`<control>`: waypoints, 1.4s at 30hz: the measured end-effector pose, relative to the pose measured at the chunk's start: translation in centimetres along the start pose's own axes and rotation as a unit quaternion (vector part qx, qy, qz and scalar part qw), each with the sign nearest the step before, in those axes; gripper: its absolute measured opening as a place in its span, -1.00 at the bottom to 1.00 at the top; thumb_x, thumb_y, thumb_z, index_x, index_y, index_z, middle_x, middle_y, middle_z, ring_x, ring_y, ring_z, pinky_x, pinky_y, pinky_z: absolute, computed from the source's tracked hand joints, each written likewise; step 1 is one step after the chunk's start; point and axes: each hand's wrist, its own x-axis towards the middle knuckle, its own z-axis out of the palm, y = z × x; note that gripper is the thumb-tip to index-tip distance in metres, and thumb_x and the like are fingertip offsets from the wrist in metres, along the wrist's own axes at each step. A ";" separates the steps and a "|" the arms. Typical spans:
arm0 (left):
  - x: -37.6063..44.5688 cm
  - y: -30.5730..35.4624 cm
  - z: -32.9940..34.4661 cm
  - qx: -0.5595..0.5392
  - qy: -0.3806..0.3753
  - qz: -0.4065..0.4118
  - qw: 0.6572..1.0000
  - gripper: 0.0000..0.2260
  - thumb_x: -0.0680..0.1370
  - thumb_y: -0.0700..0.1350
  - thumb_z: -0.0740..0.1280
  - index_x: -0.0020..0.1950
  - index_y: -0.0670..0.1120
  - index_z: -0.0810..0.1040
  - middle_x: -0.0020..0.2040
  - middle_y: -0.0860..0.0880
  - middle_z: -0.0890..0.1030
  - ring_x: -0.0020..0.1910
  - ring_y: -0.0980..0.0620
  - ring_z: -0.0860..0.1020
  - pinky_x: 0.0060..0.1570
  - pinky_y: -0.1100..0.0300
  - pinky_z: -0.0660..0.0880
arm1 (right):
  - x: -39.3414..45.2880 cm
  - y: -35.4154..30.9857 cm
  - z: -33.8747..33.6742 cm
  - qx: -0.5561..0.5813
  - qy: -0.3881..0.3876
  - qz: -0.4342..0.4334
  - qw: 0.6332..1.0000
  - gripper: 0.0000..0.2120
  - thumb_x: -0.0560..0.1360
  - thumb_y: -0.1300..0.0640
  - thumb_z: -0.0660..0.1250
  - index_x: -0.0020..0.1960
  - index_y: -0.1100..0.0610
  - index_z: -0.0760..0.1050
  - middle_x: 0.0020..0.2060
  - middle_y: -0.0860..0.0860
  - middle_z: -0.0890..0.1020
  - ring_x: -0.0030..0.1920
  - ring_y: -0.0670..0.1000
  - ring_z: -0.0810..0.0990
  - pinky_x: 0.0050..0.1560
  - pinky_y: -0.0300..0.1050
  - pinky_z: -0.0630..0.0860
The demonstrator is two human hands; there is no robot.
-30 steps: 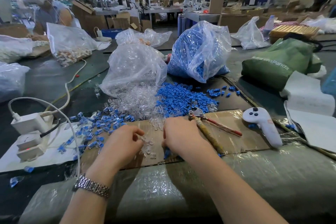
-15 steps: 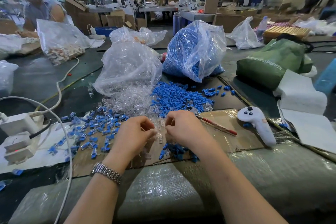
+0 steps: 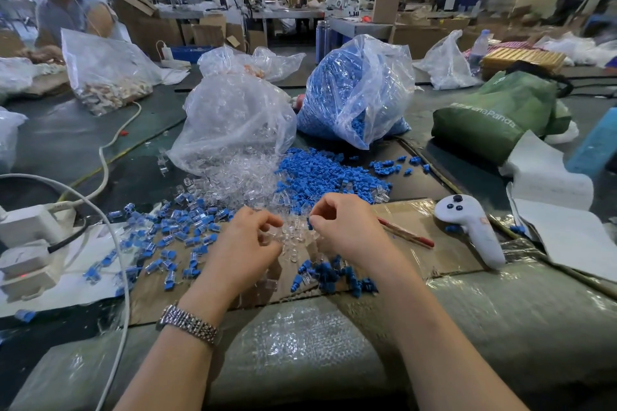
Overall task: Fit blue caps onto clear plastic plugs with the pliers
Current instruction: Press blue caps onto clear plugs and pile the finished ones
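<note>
My left hand [image 3: 247, 243] and my right hand [image 3: 347, 227] are raised close together over the cardboard sheet [image 3: 410, 257]. The right one pinches a small blue cap [image 3: 310, 224] at its fingertips. The left hand's fingers are curled round a clear plug [image 3: 271, 237] that barely shows. Loose clear plugs [image 3: 240, 177] spill from their bag [image 3: 233, 120], beside a heap of blue caps [image 3: 320, 173]. A smaller cluster of blue caps [image 3: 334, 277] lies under my right wrist. Capped plugs [image 3: 173, 233] are scattered to the left. The red-handled pliers [image 3: 405, 234] lie on the cardboard, their head hidden behind my right hand.
A full bag of blue caps [image 3: 354, 90] stands behind the heap. A white controller [image 3: 470, 227] lies right of the pliers. A power strip [image 3: 30, 243] and white cable [image 3: 110, 157] are at the left, a green bag [image 3: 494, 117] and white sheets [image 3: 551, 177] at the right. Another person [image 3: 66, 10] works at the far left.
Both hands have lifted off the cardboard and come together. My right hand now shows a blue cap at its fingertips, and the small blue cluster it covered is exposed.
</note>
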 end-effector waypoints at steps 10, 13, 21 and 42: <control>0.3 -0.1 0.1 0.037 0.048 -0.018 0.998 -0.98 0.55 -0.03 0.46 -0.04 0.08 0.65 -0.12 0.16 0.53 -0.14 0.22 0.50 -0.18 0.41 0.41 | -0.3 -0.1 0.0 0.020 -0.003 -0.004 1.000 -0.92 0.59 0.11 0.37 -0.09 -0.01 0.58 -0.20 -0.11 0.64 -0.17 -0.13 0.60 -0.16 -0.23 0.54; -0.2 -0.2 -0.6 -0.197 0.045 -0.077 0.976 -0.95 0.50 -0.08 0.51 -0.06 0.01 0.70 -0.21 0.02 0.71 -0.24 0.14 0.66 -0.25 0.40 0.54 | -0.6 -0.4 -0.1 0.089 -0.013 -0.002 0.996 -0.94 0.58 0.13 0.39 -0.07 0.02 0.60 -0.20 -0.05 0.69 -0.15 -0.05 0.68 -0.08 -0.14 0.64; -0.6 -1.1 -1.5 -0.632 -0.057 -0.111 0.765 -0.82 0.36 -0.34 0.53 -0.06 -0.21 0.68 0.01 -0.28 0.69 -0.09 -0.09 0.70 -0.09 0.18 0.65 | -1.2 -1.7 -0.5 0.233 -0.040 -0.090 0.968 -0.97 0.60 0.18 0.40 -0.01 0.08 0.59 -0.17 0.03 0.70 -0.10 -0.01 0.67 0.05 -0.16 0.62; -1.0 -0.8 -1.5 -0.623 -0.067 -0.082 0.775 -0.69 0.35 -0.22 0.54 0.06 -0.26 0.72 0.04 -0.30 0.70 -0.10 -0.09 0.72 -0.08 0.19 0.65 | -1.1 -1.9 -0.4 0.100 -0.051 -0.209 0.971 -0.86 0.63 0.21 0.34 -0.02 -0.02 0.54 -0.19 -0.12 0.58 -0.21 -0.17 0.50 -0.16 -0.24 0.48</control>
